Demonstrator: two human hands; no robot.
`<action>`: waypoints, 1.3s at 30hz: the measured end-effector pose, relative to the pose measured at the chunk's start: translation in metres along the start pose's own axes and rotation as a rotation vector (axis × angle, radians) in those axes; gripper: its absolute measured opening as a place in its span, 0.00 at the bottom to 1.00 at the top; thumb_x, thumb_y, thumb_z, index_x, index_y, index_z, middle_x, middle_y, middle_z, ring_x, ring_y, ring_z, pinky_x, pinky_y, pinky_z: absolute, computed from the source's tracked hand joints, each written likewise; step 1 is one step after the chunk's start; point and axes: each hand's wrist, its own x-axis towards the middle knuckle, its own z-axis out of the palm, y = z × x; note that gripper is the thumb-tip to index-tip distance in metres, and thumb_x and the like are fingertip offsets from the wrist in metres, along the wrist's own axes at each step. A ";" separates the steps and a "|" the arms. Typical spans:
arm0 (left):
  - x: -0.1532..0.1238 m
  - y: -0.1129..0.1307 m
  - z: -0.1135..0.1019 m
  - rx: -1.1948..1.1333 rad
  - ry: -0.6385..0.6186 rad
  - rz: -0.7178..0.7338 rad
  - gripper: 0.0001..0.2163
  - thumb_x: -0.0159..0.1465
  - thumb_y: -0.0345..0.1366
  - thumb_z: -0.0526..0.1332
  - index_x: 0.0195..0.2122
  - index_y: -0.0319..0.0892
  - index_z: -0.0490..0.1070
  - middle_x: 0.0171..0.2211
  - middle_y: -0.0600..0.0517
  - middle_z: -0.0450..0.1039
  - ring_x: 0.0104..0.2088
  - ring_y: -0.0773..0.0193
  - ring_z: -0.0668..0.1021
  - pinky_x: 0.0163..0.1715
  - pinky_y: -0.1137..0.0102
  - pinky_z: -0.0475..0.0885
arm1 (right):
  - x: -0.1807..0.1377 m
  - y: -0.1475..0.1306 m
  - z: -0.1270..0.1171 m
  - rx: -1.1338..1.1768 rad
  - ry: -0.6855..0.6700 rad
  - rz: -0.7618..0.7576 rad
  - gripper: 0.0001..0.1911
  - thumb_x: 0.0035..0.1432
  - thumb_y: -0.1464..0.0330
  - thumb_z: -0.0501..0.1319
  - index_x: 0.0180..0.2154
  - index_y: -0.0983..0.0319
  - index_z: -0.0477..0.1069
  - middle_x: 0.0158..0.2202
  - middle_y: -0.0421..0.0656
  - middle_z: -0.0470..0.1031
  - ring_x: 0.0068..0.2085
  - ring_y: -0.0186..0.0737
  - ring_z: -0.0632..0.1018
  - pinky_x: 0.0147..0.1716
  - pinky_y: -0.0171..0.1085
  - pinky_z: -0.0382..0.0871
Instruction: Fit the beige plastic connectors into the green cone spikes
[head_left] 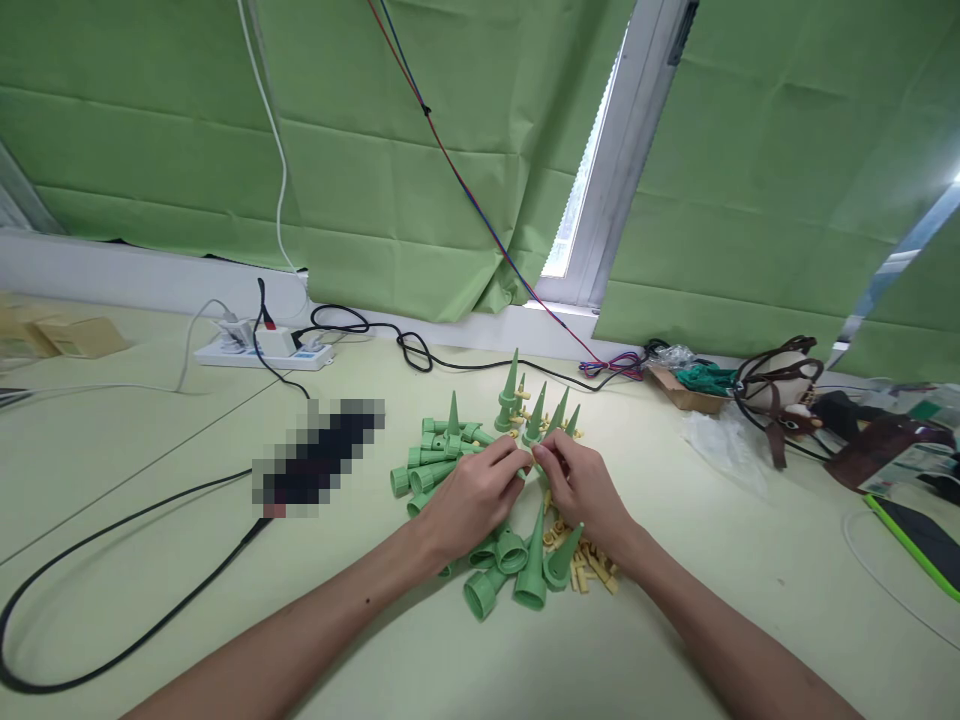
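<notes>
My left hand (484, 485) and my right hand (589, 490) meet over a pile of plastic parts, with fingertips pinched close together. A bit of a green plastic piece shows at the left fingers; most of it is hidden. Whatever the right fingertips pinch is too small to make out. Left of my hands lie several green ribbed tubes (431, 475). Nearer me are green cones (531, 575) with open ends and small yellow valve-like pieces (592, 570). Beyond my fingers, several green spikes (514, 380) stand upright, some with yellow pieces fitted at their sides.
A blurred-out dark object (322, 455) with a black cable lies to the left. A power strip (262, 345) sits by the wall. At the right are a cardboard tray (686, 390), a clear plastic bag (724, 450), a strapped bag (780, 385) and a green-edged phone-like device (919, 540).
</notes>
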 end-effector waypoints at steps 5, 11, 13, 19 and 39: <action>0.002 0.001 -0.001 0.006 0.003 -0.001 0.06 0.68 0.26 0.51 0.38 0.41 0.66 0.31 0.54 0.63 0.22 0.71 0.63 0.21 0.74 0.59 | -0.001 0.000 0.000 0.022 -0.002 -0.014 0.12 0.69 0.65 0.50 0.31 0.60 0.62 0.25 0.38 0.68 0.25 0.34 0.67 0.27 0.34 0.59; 0.003 0.003 -0.002 0.011 -0.007 -0.012 0.05 0.67 0.26 0.53 0.36 0.40 0.66 0.30 0.54 0.64 0.22 0.71 0.63 0.20 0.74 0.59 | -0.002 0.000 0.001 0.044 0.000 -0.027 0.12 0.69 0.65 0.50 0.31 0.60 0.63 0.26 0.38 0.68 0.25 0.34 0.67 0.27 0.34 0.60; 0.003 0.003 -0.002 0.004 -0.007 -0.019 0.05 0.66 0.26 0.53 0.36 0.41 0.66 0.30 0.55 0.64 0.23 0.71 0.64 0.22 0.74 0.60 | -0.001 0.000 0.001 0.044 0.001 -0.025 0.12 0.68 0.66 0.50 0.31 0.60 0.63 0.25 0.38 0.68 0.25 0.34 0.67 0.27 0.34 0.60; 0.002 0.002 -0.002 -0.002 -0.013 -0.024 0.05 0.66 0.26 0.53 0.36 0.41 0.66 0.30 0.54 0.64 0.25 0.69 0.66 0.23 0.74 0.62 | -0.001 0.001 0.002 0.051 0.001 -0.032 0.12 0.68 0.66 0.50 0.31 0.60 0.63 0.26 0.38 0.68 0.25 0.34 0.67 0.27 0.33 0.60; 0.002 0.003 -0.002 0.018 -0.047 -0.039 0.05 0.66 0.26 0.53 0.36 0.41 0.66 0.31 0.53 0.66 0.26 0.68 0.69 0.24 0.74 0.66 | -0.001 0.004 0.003 -0.042 -0.028 -0.022 0.13 0.69 0.65 0.49 0.30 0.59 0.61 0.24 0.38 0.68 0.24 0.36 0.66 0.26 0.34 0.58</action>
